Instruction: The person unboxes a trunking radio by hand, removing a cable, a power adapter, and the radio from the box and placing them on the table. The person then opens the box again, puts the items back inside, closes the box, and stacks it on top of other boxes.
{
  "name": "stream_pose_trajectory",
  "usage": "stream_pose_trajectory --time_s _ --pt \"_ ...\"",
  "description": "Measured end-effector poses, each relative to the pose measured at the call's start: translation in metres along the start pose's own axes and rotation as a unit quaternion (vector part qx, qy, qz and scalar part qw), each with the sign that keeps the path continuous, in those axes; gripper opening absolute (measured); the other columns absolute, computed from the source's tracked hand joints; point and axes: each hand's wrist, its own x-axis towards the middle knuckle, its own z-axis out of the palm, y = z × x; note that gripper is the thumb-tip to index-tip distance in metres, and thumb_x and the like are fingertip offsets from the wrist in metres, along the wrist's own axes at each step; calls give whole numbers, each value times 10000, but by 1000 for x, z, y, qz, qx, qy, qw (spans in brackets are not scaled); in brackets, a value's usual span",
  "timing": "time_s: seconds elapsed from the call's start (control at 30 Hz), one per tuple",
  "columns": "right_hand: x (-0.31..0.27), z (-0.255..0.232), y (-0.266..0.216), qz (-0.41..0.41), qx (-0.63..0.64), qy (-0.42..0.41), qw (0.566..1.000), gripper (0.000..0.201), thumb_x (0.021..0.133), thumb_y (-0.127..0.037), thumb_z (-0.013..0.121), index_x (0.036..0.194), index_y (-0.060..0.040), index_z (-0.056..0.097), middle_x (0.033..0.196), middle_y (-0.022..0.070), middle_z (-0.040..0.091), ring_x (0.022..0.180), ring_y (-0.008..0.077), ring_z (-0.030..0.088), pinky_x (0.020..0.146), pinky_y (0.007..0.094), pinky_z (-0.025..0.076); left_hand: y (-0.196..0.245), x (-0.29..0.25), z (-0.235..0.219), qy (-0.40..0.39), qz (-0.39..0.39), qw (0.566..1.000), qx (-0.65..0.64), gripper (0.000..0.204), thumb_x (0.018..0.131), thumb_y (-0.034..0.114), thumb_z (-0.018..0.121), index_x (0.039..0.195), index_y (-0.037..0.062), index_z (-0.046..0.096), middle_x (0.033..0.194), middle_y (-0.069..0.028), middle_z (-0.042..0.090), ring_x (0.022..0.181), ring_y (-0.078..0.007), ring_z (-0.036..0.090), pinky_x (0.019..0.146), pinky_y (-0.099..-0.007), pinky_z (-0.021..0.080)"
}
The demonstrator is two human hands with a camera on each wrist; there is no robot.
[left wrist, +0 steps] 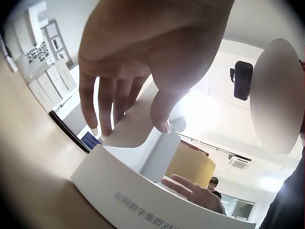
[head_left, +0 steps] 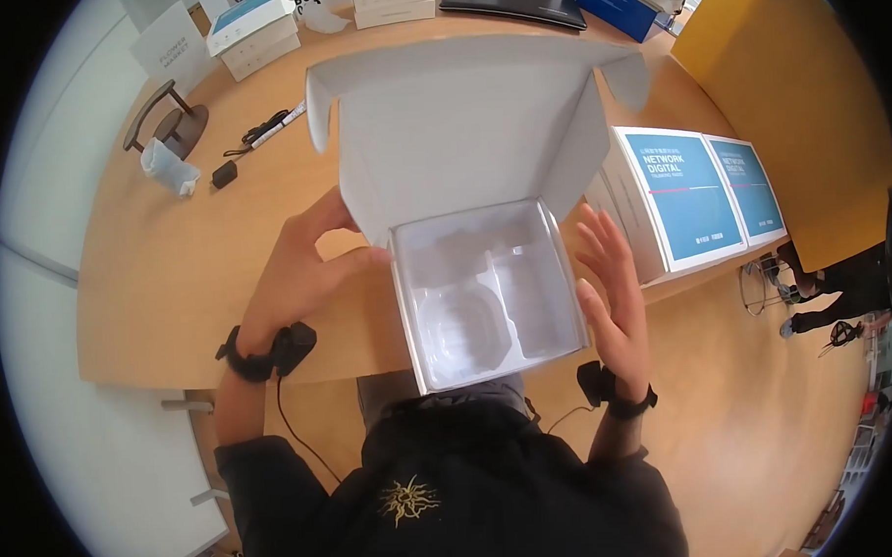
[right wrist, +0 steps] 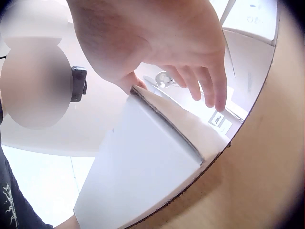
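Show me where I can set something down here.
The widest bare patch of table lies left of the left hand, nearer the person than the white packet and black block. A smaller one lies between that block and the open box. Crowded: the right, where blue-labelled boxes stand, and the far edge, with white boxes and a black laptop.

Open white box [head_left: 468, 214], lid [head_left: 470, 121] raised, moulded tray [head_left: 498, 301] inside, at near edge of table [head_left: 181, 298]

Left hand [head_left: 303, 274] and right hand [head_left: 614, 292] are apart, fingers [right wrist: 219, 88] loosely extended, the left thumb [head_left: 359, 263] spread wide.
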Motion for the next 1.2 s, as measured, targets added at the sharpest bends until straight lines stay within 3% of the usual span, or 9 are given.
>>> stream_pose_trajectory --time_s 0.37,0.43,0.5,0.57,0.7,0.73,0.8,1.1,1.2 --pt "-7 10 12 31 -31 -19 999 478 957 -71 649 1395 60 508 1317 213 639 1255 308 592 1089 390 420 -22 -22 20 48 142 972 181 455 819 140 785 1223 -3 632 1053 -196 711 893 -385 675 801 -393 555" --pt "-9 6 11 35 -30 7 999 404 948 -54 651 1323 64 561 1265 205 658 1217 288 608 1057 379 436 -16 -18 22 49 243 958 144 429 833 140 763 1225 19 640 1085 -175 717 886 -372 687 800 -402 558" --pt "-22 -4 28 63 -40 -19 997 463 975 -65 634 1390 84 493 1413 158 567 1281 251 554 1087 373 420 -14 -18 26 66 225 952 195 445 832 130 752 1255 53 636 1145 -152 717 934 -353 697 819 -406 556" --pt "-26 -5 27 78 -24 23 996 360 903 -48 682 1237 72 618 1237 187 672 1173 280 623 1026 372 452 -11 -20 24 32 209 951 225 506 824 104 750 1308 58 608 1239 -159 687 1054 -357 678 910 -408 544" --pt "-39 -17 48 -35 -82 51 995 457 915 -101 653 1337 59 581 1305 170 654 1203 248 618 1044 360 452 -5 -26 15 -31 171 964 201 559 828 63 732 1366 60 578 1358 -175 625 1216 -365 612 1020 -412 505" --pt "-21 -9 0 110 47 14 993 459 973 -136 605 1389 52 554 1353 177 632 1234 251 613 1054 356 455 -1 -29 11 -51 171 964 198 544 860 69 698 1387 45 568 1395 -182 604 1271 -364 585 1052 -412 484" --pt "-24 -12 4 98 63 24 993 459 994 -148 578 1406 51 543 1367 179 626 1243 250 611 1050 357 462 8 -38 5 -73 170 964 193 529 892 74 665 1409 30 558 1432 -189 583 1325 -362 558 1084 -411 462" --pt "-60 -24 -11 60 110 -18 992 618 969 -373 579 1431 36 539 1519 211 502 1375 360 519 1106 455 422 16 -89 28 -164 189 938 239 640 951 518 595 1400 62 598 1488 -168 538 1401 -420 462 1107 -505 397" --pt "-65 -21 -12 -3 -123 -162 979 670 842 -307 717 1440 -48 563 1568 238 428 1476 419 374 1176 484 339 11 -99 38 -168 168 932 272 683 917 553 629 1385 56 615 1516 -180 504 1417 -417 440 1105 -516 390"
